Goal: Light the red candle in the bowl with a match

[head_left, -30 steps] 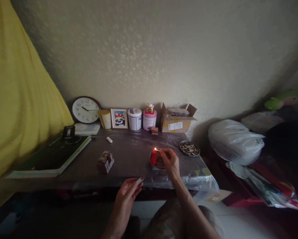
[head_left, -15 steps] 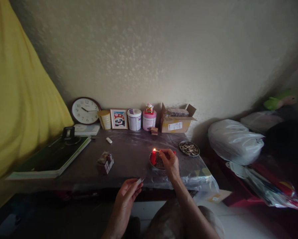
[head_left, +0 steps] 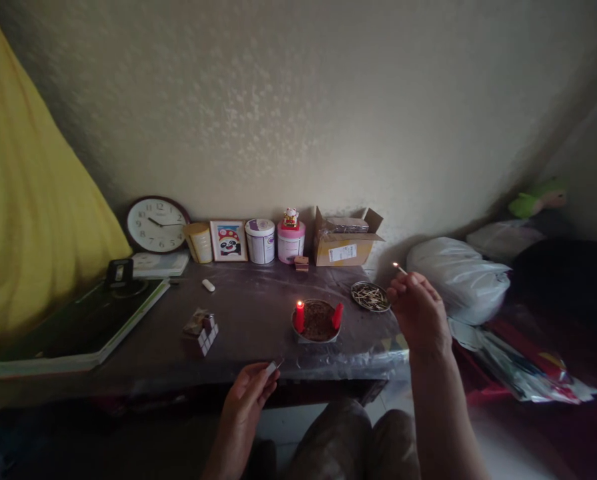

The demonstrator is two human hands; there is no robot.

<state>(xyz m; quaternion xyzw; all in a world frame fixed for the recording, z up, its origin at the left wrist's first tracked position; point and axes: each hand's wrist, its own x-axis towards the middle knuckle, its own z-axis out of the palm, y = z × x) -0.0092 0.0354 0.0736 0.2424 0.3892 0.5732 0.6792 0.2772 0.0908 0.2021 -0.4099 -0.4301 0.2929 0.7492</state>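
My right hand [head_left: 421,310] is raised at the table's right edge, its fingers pinching a burning match [head_left: 400,269]. Below and left of it is a round dish of matchsticks [head_left: 370,297]. A bowl of brown grainy matter [head_left: 319,319] holds two red candles: the left candle [head_left: 300,317] has a flame, while the right candle [head_left: 337,316] leans and shows none. Low in front of the table, my left hand [head_left: 251,390] is closed on a small matchbox [head_left: 271,369], from which a thin stick protrudes.
Along the wall stand a clock [head_left: 157,225], a panda picture [head_left: 228,241], tins and a cardboard box [head_left: 343,249]. A checkered block [head_left: 202,335] and a green-black book [head_left: 83,320] lie left. White plastic bags [head_left: 458,277] sit right.
My right hand has moved right and up, away from the bowl, with the burning match. The right candle is uncovered. My left hand has barely moved; the view has shifted slightly.
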